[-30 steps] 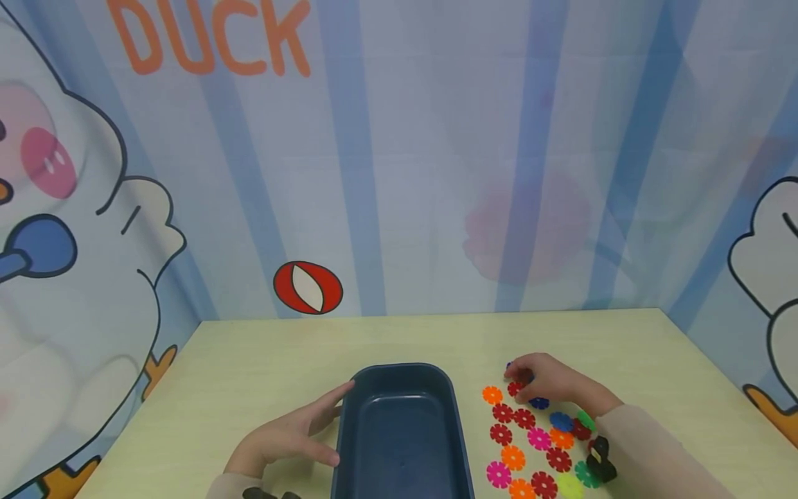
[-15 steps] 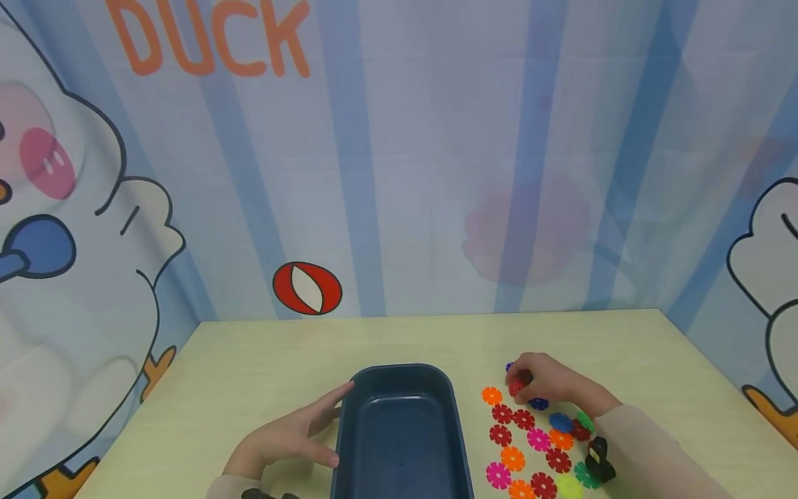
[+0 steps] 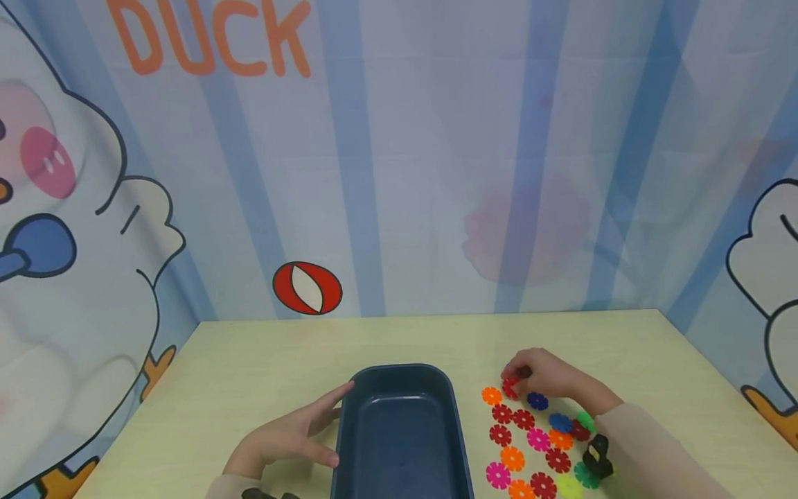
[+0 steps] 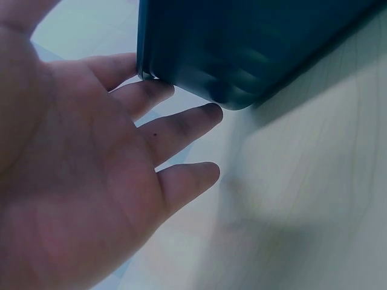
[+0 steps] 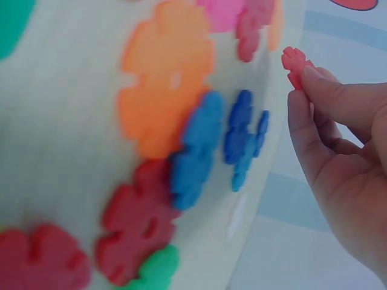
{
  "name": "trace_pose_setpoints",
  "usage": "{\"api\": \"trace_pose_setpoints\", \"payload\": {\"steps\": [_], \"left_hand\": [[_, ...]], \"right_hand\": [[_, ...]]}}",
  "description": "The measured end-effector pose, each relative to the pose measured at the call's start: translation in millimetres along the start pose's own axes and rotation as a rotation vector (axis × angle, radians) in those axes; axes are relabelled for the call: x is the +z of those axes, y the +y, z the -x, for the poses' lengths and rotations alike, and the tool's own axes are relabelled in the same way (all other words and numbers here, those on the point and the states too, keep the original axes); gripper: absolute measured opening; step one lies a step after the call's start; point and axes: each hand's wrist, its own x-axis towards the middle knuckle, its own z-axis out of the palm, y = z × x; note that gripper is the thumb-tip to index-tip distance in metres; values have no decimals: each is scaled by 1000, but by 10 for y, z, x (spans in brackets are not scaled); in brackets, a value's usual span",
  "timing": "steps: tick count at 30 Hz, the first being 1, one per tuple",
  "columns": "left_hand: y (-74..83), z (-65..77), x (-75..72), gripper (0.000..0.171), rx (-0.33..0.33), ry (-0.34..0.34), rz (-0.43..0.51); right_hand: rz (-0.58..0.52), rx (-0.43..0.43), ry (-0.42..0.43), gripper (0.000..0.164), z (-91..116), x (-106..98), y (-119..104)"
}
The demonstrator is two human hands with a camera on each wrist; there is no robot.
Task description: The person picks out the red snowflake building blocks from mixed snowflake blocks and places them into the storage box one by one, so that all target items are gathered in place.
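A red flower-shaped plastic disc point(image 3: 510, 388) is pinched between the thumb and fingers of my right hand point(image 3: 548, 374). In the right wrist view the red disc point(image 5: 294, 59) stands on edge at the fingertips, raised above the other discs. My left hand point(image 3: 283, 440) lies along the left side of a dark blue rectangular tray point(image 3: 405, 443), fingers extended and spread, with the index finger and thumb at its rim. From the left wrist camera, the fingers point(image 4: 187, 130) appear straight beside the tray's outer wall point(image 4: 199, 54). Nothing lies on the visible tray floor.
Several flower-shaped discs are spread right of the tray: an orange one point(image 3: 492, 396), a dark blue one point(image 3: 537, 400), a pink one point(image 3: 499, 475), a yellow one point(image 3: 570, 486) and a green one point(image 3: 587, 475). A printed curtain point(image 3: 424, 173) rises behind the table point(image 3: 280, 346).
My right hand has taken hold of the red disc and moved it slightly up and left, uncovering more of the dark blue disc. The left hand and tray have not moved.
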Motion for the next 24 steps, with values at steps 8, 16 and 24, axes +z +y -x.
{"api": "trace_pose_setpoints", "payload": {"steps": [8,16,24], "left_hand": [[1,0,-4,101,-2,4,2],[1,2,1,101,-9,5,5],[-20,-2,-4,100,-10,8,4]], "right_hand": [[-65,-111,-1,18,-35,-137,-175],[-106,-194,11,19,-73,-217,-493],[-217,-269,-63,20,-112,-111,-866]]}}
